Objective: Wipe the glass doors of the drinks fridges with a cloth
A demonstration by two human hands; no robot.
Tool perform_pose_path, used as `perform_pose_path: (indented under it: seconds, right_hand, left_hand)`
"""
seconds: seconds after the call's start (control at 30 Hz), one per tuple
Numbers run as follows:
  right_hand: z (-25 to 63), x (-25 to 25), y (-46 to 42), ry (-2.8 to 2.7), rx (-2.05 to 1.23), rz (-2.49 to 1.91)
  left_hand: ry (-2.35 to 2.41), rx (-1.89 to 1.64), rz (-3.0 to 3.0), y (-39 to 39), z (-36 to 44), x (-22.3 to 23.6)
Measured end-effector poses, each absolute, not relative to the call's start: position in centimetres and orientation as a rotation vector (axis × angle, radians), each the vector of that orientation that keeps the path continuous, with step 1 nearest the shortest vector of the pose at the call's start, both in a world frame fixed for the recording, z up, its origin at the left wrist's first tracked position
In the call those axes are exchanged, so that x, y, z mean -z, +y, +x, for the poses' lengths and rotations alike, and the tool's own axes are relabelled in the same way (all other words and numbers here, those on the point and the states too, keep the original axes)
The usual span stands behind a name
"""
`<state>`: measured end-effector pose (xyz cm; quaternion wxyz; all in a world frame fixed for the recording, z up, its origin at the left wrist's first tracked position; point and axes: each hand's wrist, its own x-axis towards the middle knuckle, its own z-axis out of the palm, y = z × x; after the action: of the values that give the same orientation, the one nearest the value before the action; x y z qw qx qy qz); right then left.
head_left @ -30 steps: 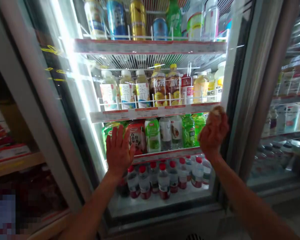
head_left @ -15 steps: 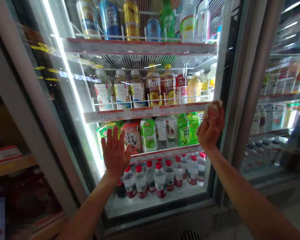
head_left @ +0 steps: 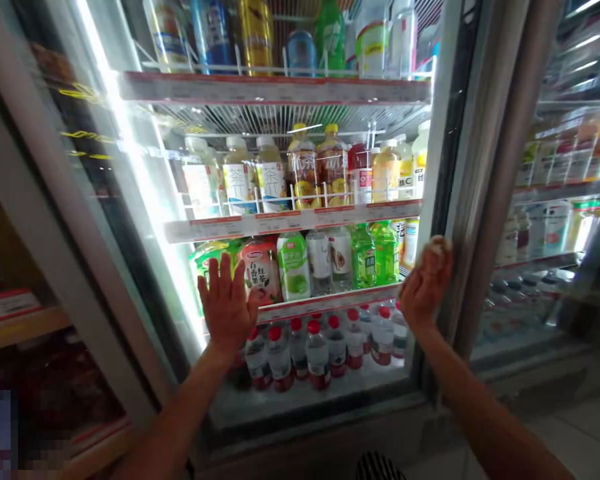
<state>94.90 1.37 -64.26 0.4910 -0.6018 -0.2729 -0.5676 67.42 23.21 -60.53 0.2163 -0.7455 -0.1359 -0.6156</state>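
Note:
A glass-fronted drinks fridge (head_left: pixel 300 219) fills the middle of the head view. My left hand (head_left: pixel 227 307) lies flat against its glass with fingers spread, in front of the lower bottles; nothing is in it. My right hand (head_left: pixel 425 293) is closed around a crumpled pale cloth (head_left: pixel 439 247), at the right edge of the glass beside the door frame (head_left: pixel 455 220). Most of the cloth is hidden by my fingers.
Behind the glass stand tea bottles (head_left: pixel 271 177), a green-labelled bottle (head_left: pixel 294 267) and several red-capped water bottles (head_left: pixel 318 353). Another fridge (head_left: pixel 545 260) is on the right. A wooden shelf (head_left: pixel 25 330) stands at the left. A striped item (head_left: pixel 377 467) shows at the bottom.
My right hand has moved down along the right edge of the glass with the cloth. My left hand stays spread at about the same place on the glass.

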Motion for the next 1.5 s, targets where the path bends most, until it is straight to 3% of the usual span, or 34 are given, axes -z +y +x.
perform_pose_path:
  seconds: [0.1,0.23,0.33,0.57,0.73,0.83,1.0,1.23,1.4,1.5]
  right_hand:
    - [93.2,64.7,3.1,-0.606,1.413,-1.389]
    - [85.8,66.1,8.2,-1.053,1.435,-1.444]
    - [85.4,67.0,7.9,-1.252,1.485,-1.477]
    - [91.6,67.9,3.7,-0.639,1.482,-1.475]
    - [85.4,69.6,7.6,-1.195,1.469,-1.510]
    - [85.9,67.5,7.4,-1.354,1.513,-1.466]
    - [88.0,63.9,7.1,-0.855,1.486,-1.379]
    - [82.5,68.8,8.8,-1.862,1.542,-1.330]
    - [82.8,62.8,10.1,-1.450,1.414,-1.458]
    - [80.8,63.9,11.6,-1.603,1.465,-1.381]
  left_hand:
    - [-0.388,1.719,-2.058,23.1,67.8,60.4]
    - [-0.365,1.712,-2.089,22.9,67.5,60.6]
    - [-0.325,1.656,-2.127,22.8,66.5,62.4]
    - [-0.331,1.546,-2.104,23.0,65.6,67.4]
    - [-0.315,1.615,-2.125,23.2,66.1,67.3]
    - [-0.314,1.584,-2.169,23.2,65.6,67.2]
    - [-0.359,1.551,-2.150,22.8,65.3,67.3]
    - [-0.354,1.452,-2.156,23.1,63.7,67.2]
    - [-0.545,1.545,-2.134,24.3,60.7,68.3]
    - [-0.620,1.556,-2.133,25.1,59.1,68.9]
